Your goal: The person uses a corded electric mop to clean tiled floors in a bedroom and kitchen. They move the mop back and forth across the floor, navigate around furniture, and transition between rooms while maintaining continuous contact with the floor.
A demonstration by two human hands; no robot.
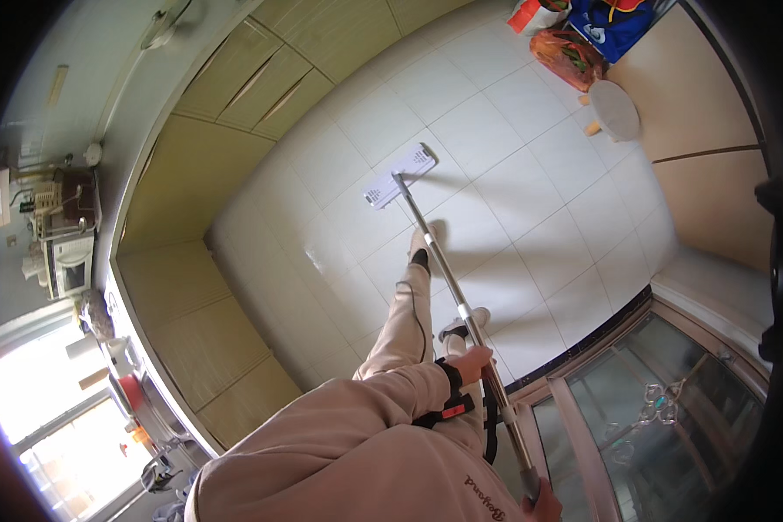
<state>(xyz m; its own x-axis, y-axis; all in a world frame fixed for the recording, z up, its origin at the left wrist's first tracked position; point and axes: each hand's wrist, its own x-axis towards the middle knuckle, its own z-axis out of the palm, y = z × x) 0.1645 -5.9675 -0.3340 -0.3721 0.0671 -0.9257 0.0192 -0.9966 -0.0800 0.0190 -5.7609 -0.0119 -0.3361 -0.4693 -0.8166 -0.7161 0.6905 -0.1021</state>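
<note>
A flat mop spans the middle of the view, its white rectangular head (399, 176) lying on the tiled floor. From the head a metal pole (453, 287) slants back toward my body. My left hand (473, 365), with a black band at the wrist, grips the pole partway along. Close to the bottom edge, my right hand (545, 502) is wrapped around the grey grip (530, 484) at the pole's upper end; part of this hand is cut off by the frame. The mop's underside is hidden.
Greenish cabinets (169, 189) line the left, under a counter with a white microwave oven (72, 266). A round stool (614, 111) and several bags (568, 59) stand at the upper right. A glass-paned door (659, 404) is at the lower right. My feet (464, 323) are beside the pole.
</note>
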